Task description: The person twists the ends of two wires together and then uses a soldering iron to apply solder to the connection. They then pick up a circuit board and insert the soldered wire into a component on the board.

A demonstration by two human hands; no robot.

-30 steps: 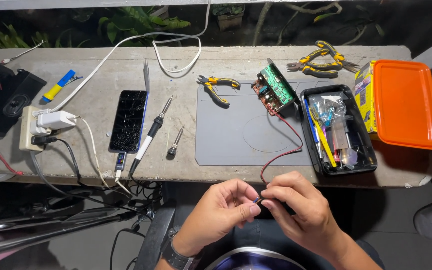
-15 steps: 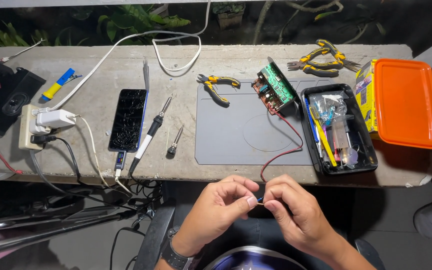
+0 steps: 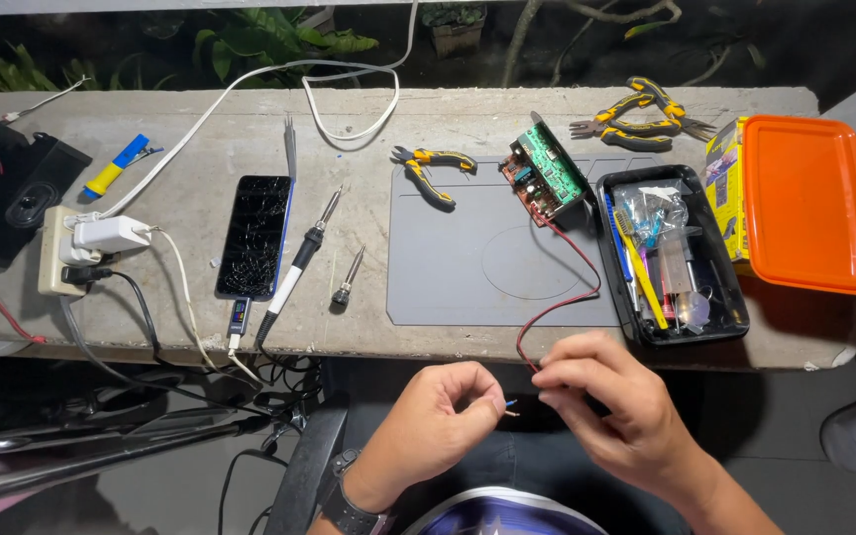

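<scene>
My left hand [image 3: 438,421] and my right hand [image 3: 611,411] are held close together just below the table's front edge. Each pinches a thin wire end, and the bare tips [image 3: 510,407] almost meet between the fingertips. A red and black wire pair [image 3: 572,297] runs from my right hand up across the grey work mat [image 3: 492,263] to a green circuit board [image 3: 544,176] at the mat's far right corner. My left wrist wears a dark watch [image 3: 347,505].
A soldering iron [image 3: 299,263], a cracked black phone [image 3: 255,236] and a small screwdriver [image 3: 346,277] lie left of the mat. Pliers [image 3: 428,170], a black parts tray [image 3: 671,258], an orange lidded box [image 3: 804,203], a power strip [image 3: 71,248] and speakers [image 3: 12,193] are around.
My hands have drawn slightly apart and lower, so the two wire tips now show in the gap between the fingertips. Nothing on the table has moved.
</scene>
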